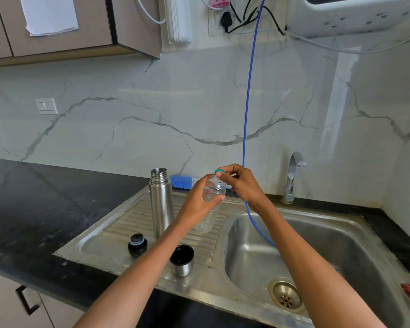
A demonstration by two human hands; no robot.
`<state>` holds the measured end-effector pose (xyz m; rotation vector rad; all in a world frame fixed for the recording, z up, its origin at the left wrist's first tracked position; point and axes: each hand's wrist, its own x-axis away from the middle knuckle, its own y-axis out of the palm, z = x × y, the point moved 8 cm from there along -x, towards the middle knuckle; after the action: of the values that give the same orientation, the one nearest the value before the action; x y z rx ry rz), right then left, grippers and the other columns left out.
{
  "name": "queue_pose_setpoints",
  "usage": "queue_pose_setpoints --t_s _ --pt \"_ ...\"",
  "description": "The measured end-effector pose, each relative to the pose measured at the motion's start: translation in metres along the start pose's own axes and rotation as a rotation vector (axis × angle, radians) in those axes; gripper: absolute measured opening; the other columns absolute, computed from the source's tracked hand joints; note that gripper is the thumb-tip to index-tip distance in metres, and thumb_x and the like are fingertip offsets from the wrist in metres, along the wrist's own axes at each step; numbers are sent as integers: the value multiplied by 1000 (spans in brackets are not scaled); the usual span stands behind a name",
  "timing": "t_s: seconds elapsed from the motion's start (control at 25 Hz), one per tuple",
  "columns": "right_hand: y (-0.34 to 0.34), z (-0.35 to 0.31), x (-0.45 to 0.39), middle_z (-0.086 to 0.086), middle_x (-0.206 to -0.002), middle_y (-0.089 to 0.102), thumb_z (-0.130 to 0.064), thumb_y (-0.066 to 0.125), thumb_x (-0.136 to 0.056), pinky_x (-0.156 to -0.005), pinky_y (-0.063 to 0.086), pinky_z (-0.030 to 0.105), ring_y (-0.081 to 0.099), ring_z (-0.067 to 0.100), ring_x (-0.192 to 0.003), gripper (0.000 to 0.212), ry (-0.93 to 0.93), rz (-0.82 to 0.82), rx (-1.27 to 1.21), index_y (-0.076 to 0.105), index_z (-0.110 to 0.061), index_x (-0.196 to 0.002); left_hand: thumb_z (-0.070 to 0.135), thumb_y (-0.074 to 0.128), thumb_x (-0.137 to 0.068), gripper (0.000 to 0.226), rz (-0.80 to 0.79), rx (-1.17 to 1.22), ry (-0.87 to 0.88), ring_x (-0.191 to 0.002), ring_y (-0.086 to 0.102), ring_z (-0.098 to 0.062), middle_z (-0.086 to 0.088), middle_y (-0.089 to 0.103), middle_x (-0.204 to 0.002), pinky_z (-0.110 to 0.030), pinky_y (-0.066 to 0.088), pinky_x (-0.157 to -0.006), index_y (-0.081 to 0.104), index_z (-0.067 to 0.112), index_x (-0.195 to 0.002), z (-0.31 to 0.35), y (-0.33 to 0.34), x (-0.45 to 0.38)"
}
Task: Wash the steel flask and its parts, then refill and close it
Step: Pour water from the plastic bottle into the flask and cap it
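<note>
Flask: steel body, upright, mouth open, standing on the drainboard at about 9 o'clock from the two hands, just beside the left forearm. Long axis vertical.

Stopper: black, on the drainboard at 7 o'clock from the flask base, apart from it.

Cup lid: steel outside, dark inside, mouth up, at 5 o'clock from the flask base, partly under the left forearm.

Plastic bottle: clear, ribbed, held above the drainboard, neck tilted toward 1 o'clock. Contents cannot be told for certain.

Left hand: fingers and thumb wrapped round the bottle's upper body.

Right hand: fingertips pinching a small green cap right at the bottle's neck; whether the cap is off the thread cannot be told.

Relation governing the coming move: the flask mouth lies at 9 to 10 o'clock from the bottle neck, near it and at roughly the same height. The left hand, carrying the bottle, is the nearer. Judged step: uncapping the bottle to pour into the flask, which would call for swinging the neck leftward over the open mouth.

Other items: blue bottle brush behind the flask; sink basin at 3 o'clock; tap; blue hose hanging into the basin.
</note>
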<state>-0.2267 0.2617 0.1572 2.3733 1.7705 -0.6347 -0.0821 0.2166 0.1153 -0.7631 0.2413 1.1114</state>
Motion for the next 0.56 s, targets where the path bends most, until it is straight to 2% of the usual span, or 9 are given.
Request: queue_pose_setpoints --t_s 0.08,0.16,0.24,0.32,0.4,0.48,0.56 --pt "1 3 -2 1 -102 70 -37 78 -89 -87 61 44 70 23 -92 26 0 30 -37 74 -22 -110 33 78 -90 70 -29 24 -26 -118 59 1 8 60 -134 -14 46 -97 44 25 -150 2 1 -1" --pt "6 2 -2 2 -115 70 -37 75 -91 -90 60 41 72 21 -100 26 22 -34 -91 75 -27 -115 30 77 -91 66 -97 72 -61 -105 64 6 13 63 -128 -11 48 -91 45 30 -148 2 2 -2" --pt "8 -2 -1 -3 -119 72 -34 73 -93 -85 58 27 71 17 -106 23 43 -75 -106 77 -26 -114 32 79 -89 65 -97 94 -72 -102 66 4 13 64 -126 -18 51 -93 46 32 -146 1 1 -2" --pt "5 -4 -2 0 -120 69 -28 74 -93 -77 53 14 68 12 -106 18 32 -7 -89 78 -24 -109 37 81 -85 69 -16 63 -58 -110 65 -4 7 64 -127 -27 52 -99 48 29 -145 0 -1 -3" --pt "6 -2 -2 6 -119 65 -25 76 -91 -84 54 19 66 18 -109 10 22 86 -99 79 -26 -100 35 83 -84 70 70 0 -45 -112 62 -7 3 63 -127 -21 49 -98 50 22 -145 4 0 -1" --pt "4 1 -2 6 -114 65 -27 79 -88 -92 56 32 67 22 -107 5 5 166 -83 79 -30 -93 34 82 -85 70 100 -30 -43 -108 58 -1 4 62 -125 -8 42 -92 50 19 -146 9 3 1" --pt "0 4 0 5 -111 68 -35 79 -87 -90 59 39 69 21 -102 17 6 191 -100 78 -28 -102 37 82 -85 71 71 -6 -70 -108 57 5 8 61 -125 -6 43 -89 49 24 -146 6 5 -1"
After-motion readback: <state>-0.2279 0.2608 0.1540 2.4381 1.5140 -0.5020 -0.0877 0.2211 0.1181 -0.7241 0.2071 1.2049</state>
